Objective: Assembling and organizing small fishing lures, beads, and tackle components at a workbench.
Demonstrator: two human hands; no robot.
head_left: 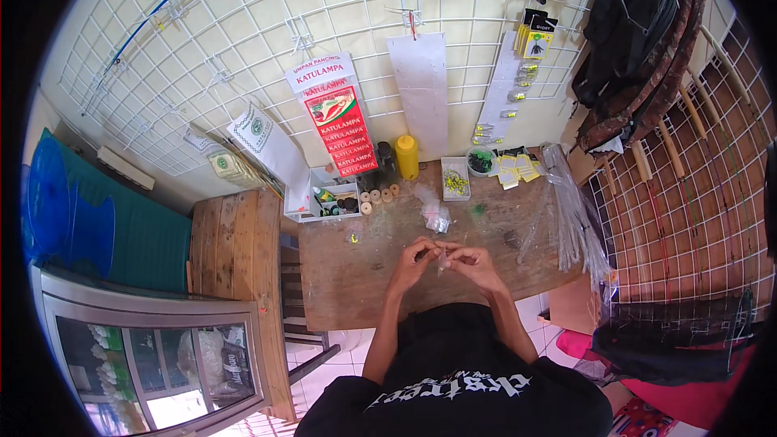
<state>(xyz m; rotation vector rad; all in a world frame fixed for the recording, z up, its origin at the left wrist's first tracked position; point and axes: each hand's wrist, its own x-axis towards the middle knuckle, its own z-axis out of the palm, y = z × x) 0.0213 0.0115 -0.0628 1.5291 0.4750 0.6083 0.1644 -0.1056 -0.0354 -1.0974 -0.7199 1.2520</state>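
Over the near middle of a worn wooden table point(348, 283), my left hand point(415, 258) and my right hand point(469, 260) meet fingertip to fingertip. Between them they pinch a small clear plastic bag point(441, 260); what is inside is too small to tell. Both hands have fingers curled closed around it. Just beyond the hands lies a crumpled clear plastic bag point(435, 214). A tiny yellow piece point(354, 237) sits on the table to the left.
At the table's back stand a white compartment box point(333, 201), round wooden spools point(379, 196), a yellow bottle point(407, 156), a small tray of yellow bits point(456, 182) and yellow packets point(518, 168). Long clear bags point(571, 214) lie right. A wire grid wall point(267, 24) holds hanging packets.
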